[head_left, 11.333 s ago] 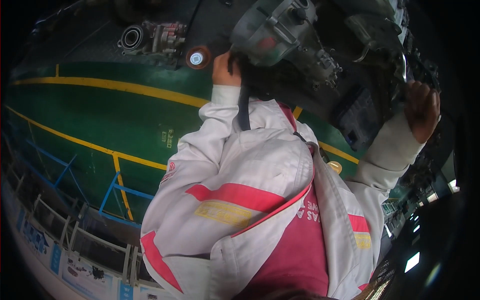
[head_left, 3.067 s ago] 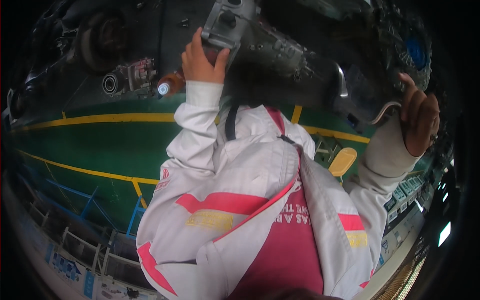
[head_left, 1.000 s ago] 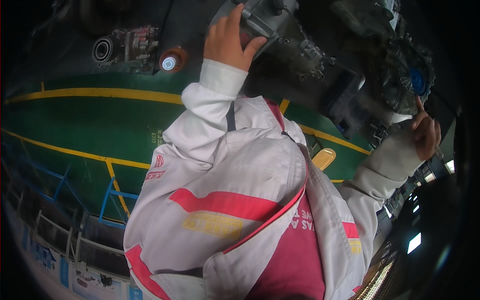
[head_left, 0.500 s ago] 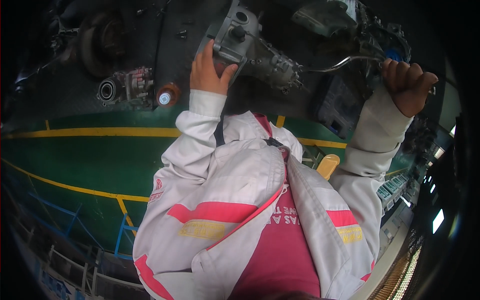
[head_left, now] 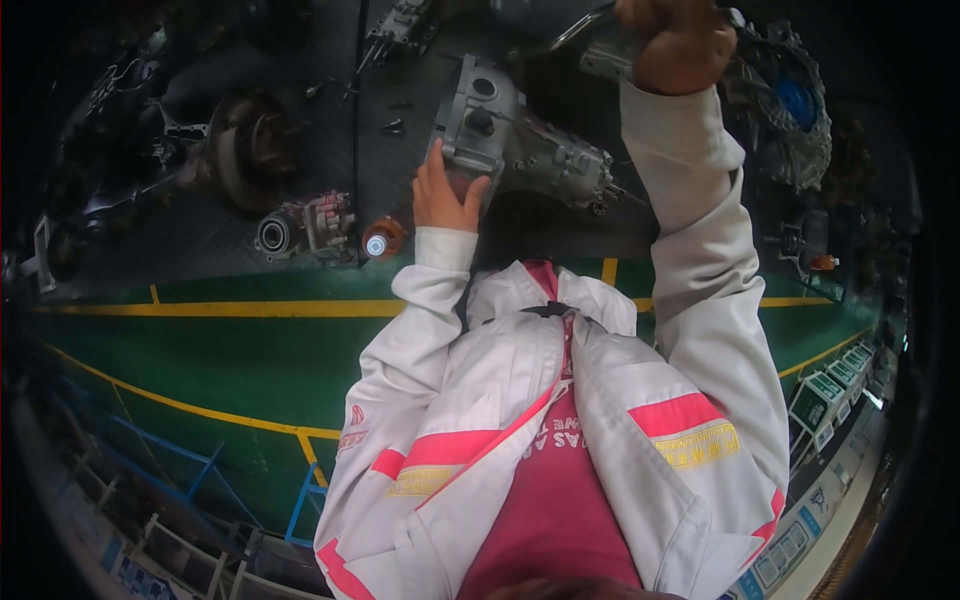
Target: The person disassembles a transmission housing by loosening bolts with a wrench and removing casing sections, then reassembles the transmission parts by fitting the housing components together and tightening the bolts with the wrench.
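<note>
A grey metal gearbox housing (head_left: pixel 535 145) lies on the dark surface in front of me, its wide end to the left and its narrow end to the right. My left hand (head_left: pixel 447 200) grips the near edge of the wide end, fingers over the rim and thumb set apart. At the top of the view my right hand (head_left: pixel 680 55) is closed in a fist around a bent, shiny metal bar (head_left: pixel 572 36). The bar's far end is hard to make out. Beyond the left hand lie small dark bolts (head_left: pixel 392 127).
Left of the housing stand an orange bottle with a white cap (head_left: pixel 378 244) and a small metal pump-like unit (head_left: pixel 305 228). Farther left is a brown drum (head_left: pixel 250 150). An open casing with a blue centre (head_left: pixel 797 100) stands at right. Yellow lines (head_left: pixel 240 309) cross the green floor.
My right hand has swung from the right up to the top of the view with the metal bar. The left hand stays on the housing. The whole view has shifted somewhat.
</note>
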`<state>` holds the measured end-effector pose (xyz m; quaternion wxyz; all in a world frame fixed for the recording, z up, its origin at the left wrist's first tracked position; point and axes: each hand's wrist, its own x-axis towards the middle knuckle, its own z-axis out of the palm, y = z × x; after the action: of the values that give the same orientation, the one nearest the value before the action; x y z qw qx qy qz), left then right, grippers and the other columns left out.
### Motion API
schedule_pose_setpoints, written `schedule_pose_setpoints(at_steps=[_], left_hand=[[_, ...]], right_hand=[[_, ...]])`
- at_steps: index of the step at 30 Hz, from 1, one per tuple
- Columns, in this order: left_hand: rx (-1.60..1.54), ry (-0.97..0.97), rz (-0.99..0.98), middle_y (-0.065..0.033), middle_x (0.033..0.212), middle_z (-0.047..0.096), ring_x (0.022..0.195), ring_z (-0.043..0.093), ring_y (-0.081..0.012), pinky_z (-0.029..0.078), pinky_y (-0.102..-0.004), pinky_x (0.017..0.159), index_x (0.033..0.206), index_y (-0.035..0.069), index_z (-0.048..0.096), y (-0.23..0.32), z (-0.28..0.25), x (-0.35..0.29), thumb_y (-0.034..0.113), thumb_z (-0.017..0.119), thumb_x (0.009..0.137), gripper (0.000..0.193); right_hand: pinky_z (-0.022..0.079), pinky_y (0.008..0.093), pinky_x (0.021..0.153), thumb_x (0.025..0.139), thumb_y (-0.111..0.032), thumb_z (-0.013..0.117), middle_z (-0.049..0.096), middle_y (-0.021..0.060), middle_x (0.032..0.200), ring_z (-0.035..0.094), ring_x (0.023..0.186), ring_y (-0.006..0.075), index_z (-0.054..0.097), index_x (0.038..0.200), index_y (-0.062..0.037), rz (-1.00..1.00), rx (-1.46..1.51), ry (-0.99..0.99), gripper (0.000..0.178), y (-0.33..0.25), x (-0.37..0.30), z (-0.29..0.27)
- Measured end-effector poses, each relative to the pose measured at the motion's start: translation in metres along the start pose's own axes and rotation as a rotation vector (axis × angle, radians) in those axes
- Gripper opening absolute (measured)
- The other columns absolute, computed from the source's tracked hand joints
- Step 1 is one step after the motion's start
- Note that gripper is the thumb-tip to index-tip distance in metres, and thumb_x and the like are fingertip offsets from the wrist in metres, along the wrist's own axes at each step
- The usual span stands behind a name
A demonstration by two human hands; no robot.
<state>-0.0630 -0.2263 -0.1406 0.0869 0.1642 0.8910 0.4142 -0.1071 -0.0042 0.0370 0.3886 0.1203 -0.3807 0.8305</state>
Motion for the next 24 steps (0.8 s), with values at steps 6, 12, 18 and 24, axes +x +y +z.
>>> schedule_pose_setpoints(at_steps=[6,12,18,24], left_hand=[[0.055,-0.017,0.049,-0.0213,0.121,0.045,0.109,0.045,-0.0386,0.039,-0.0447,0.092,0.140,0.008,0.026,-0.002,0.005,0.002,0.044,0.066,0.081,0.080],[0.075,-0.003,0.036,-0.0209,0.119,0.046,0.108,0.045,-0.0391,0.038,-0.0451,0.092,0.140,0.008,0.026,0.005,0.007,0.002,0.040,0.068,0.080,0.080],[0.063,0.051,-0.021,-0.0203,0.122,0.045,0.110,0.044,-0.0391,0.037,-0.0447,0.094,0.139,0.010,0.030,0.005,0.007,-0.004,0.031,0.073,0.077,0.079],[-0.054,0.007,-0.122,-0.0194,0.125,0.045,0.115,0.046,-0.0362,0.039,-0.0408,0.096,0.137,0.011,0.035,0.019,0.006,0.006,0.022,0.077,0.072,0.078]], right_hand=[[0.022,0.0241,0.037,0.097,-0.035,0.047,0.030,-0.0035,0.051,0.027,0.039,0.0070,0.039,0.064,-0.0136,-0.069,-0.511,0.185,0.040,0.023,0.016,-0.029],[0.031,0.0234,0.038,0.093,-0.042,0.053,0.044,-0.0025,0.052,0.041,0.040,0.0079,0.047,0.066,-0.0130,0.081,-0.909,0.422,0.040,0.025,0.073,-0.037],[0.031,0.0253,0.041,0.093,-0.043,0.052,0.042,-0.0026,0.052,0.040,0.042,0.0085,0.046,0.062,-0.0126,0.334,-0.540,0.046,0.044,0.039,0.066,-0.035],[0.031,0.0238,0.043,0.091,-0.051,0.051,0.043,-0.0023,0.055,0.042,0.046,0.0083,0.046,0.063,-0.0134,0.464,-0.715,-0.040,0.047,0.006,0.103,-0.053]])
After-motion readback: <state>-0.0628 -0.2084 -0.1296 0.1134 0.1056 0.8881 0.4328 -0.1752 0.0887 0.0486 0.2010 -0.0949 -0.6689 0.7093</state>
